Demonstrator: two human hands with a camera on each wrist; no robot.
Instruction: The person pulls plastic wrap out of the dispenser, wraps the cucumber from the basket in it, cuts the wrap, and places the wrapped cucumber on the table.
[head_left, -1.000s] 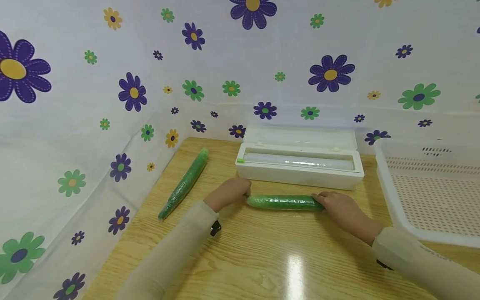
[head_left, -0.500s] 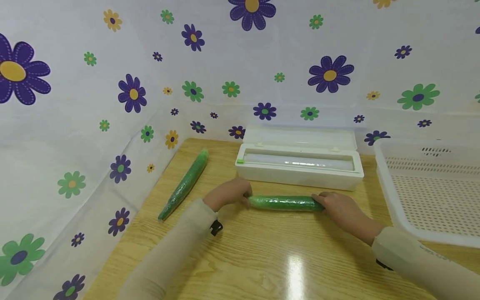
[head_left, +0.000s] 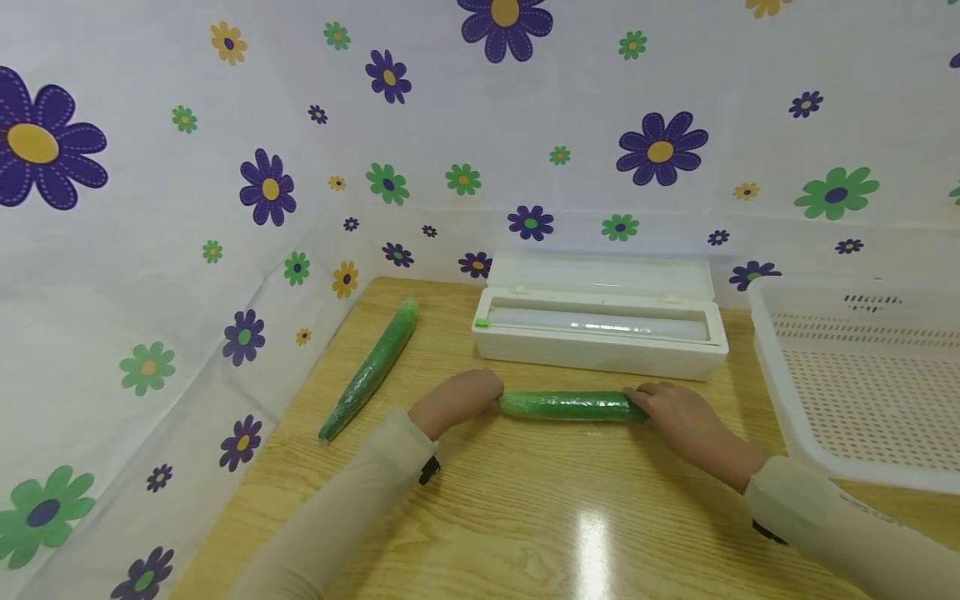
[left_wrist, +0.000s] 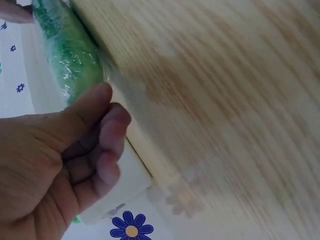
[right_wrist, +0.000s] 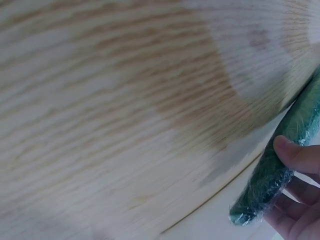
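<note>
A cucumber wrapped in shiny cling film lies crosswise on the table, pale end to the left. My left hand is at that pale end. In the left wrist view its thumb and curled fingers pinch the loose cling film just past the tip; what lies between the fingertips is mostly hidden. My right hand grips the dark end, with the thumb on one side and the fingers on the other, as the right wrist view shows. A second wrapped cucumber lies slanted to the left, apart from both hands.
Behind the cucumber stands a white film dispenser box, lid up, a film roll inside. A white perforated basket stands at the right. Flower-printed sheeting closes off the back and left of the wooden table.
My left hand's fingers have shifted and turned at the cucumber's pale end, the knuckles dipping slightly. The pale end has moved slightly right. My right hand keeps its grip in place.
</note>
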